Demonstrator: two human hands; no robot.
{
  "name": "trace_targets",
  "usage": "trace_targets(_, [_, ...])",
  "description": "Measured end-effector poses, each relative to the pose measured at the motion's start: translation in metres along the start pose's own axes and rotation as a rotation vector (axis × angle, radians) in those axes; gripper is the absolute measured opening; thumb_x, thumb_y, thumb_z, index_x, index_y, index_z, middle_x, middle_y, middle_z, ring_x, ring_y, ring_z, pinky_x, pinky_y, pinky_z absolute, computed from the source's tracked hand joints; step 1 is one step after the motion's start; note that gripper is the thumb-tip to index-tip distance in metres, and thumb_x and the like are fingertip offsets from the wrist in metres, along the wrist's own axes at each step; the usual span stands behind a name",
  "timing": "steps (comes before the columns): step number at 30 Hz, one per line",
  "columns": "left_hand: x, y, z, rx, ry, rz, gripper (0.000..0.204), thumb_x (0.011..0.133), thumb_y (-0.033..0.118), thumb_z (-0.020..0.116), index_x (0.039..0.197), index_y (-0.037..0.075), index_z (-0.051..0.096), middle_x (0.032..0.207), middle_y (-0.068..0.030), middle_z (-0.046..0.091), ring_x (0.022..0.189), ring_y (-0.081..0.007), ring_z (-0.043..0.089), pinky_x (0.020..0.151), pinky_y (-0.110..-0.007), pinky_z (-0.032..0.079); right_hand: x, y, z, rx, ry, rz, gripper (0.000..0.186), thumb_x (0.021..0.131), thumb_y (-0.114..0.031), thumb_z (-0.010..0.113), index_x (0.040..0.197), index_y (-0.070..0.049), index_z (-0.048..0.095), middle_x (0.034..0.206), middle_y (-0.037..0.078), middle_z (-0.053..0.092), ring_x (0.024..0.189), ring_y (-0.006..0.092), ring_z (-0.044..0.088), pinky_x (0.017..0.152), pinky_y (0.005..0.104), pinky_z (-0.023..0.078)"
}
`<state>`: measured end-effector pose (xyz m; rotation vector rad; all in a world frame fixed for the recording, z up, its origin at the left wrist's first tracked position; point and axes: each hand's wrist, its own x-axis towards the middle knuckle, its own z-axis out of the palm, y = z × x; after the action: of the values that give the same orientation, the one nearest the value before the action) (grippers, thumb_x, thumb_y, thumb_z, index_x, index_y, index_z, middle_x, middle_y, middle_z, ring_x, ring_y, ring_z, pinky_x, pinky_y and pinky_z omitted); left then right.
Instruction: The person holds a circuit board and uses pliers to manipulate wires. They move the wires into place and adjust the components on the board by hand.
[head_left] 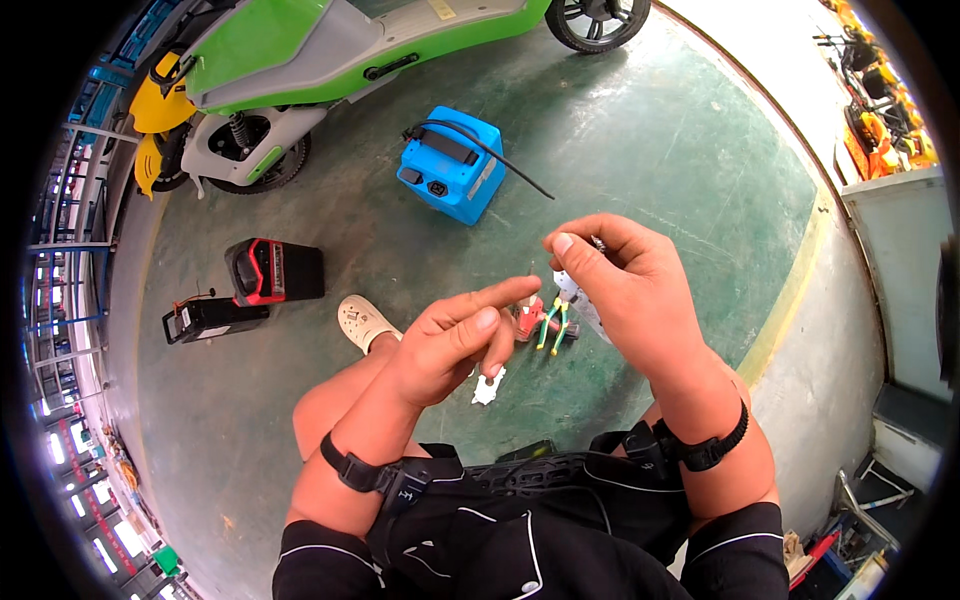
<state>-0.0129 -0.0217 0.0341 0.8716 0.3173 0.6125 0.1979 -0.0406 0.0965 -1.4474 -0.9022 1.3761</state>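
Both of my hands are raised above the floor, close together. My right hand (632, 285) is closed in a pinch of thumb and index finger; what it holds, if anything, is too small to name. My left hand (450, 340) has its index finger stretched toward the right hand, with the thumb beside it and the other fingers loosely bent. Behind the hands lie green-and-yellow handled pliers (553, 327) and a red tool (529, 318), partly hidden. Below the left fingers shows a white notched flat piece (487, 388); whether they touch it I cannot tell.
A blue box with a black cable (470, 190) stands ahead on the green floor. Left of it are a red-and-black case (285, 272) and a black case (215, 318). A green-and-grey scooter (300, 60) stands at the back. A grey cabinet (900, 270) is at right.
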Motion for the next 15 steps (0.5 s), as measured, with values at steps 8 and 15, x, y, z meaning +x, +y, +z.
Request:
trace_targets(8, [-0.001, 0.005, 0.006, 0.123, 0.142, -0.022, 0.047, 0.106, 0.021, 0.041, 0.15, 0.007, 0.043, 0.059, 0.0004, 0.048, 0.06, -0.0112, 0.041, 0.066, -0.029, 0.037, -0.003, 0.0, 0.001, -0.1, -0.121, 0.038, 0.021, 0.093, -0.017, 0.068, 0.101, 0.002, 0.07, 0.079, 0.0, 0.064, 0.067, 0.0035, 0.051, 0.056, 0.0225, 0.042])
trace_targets(15, [-0.003, 0.003, -0.001, 0.238, 0.133, 0.04, 0.045, 0.105, 0.02, 0.046, 0.147, 0.006, 0.048, 0.064, 0.0027, 0.048, 0.06, -0.006, 0.044, 0.061, -0.023, 0.039, -0.005, -0.002, 0.005, -0.06, -0.134, 0.033, 0.021, 0.094, -0.018, 0.069, 0.101, 0.002, 0.071, 0.081, -0.002, 0.064, 0.072, 0.0033, 0.049, 0.061, 0.0222, 0.041])
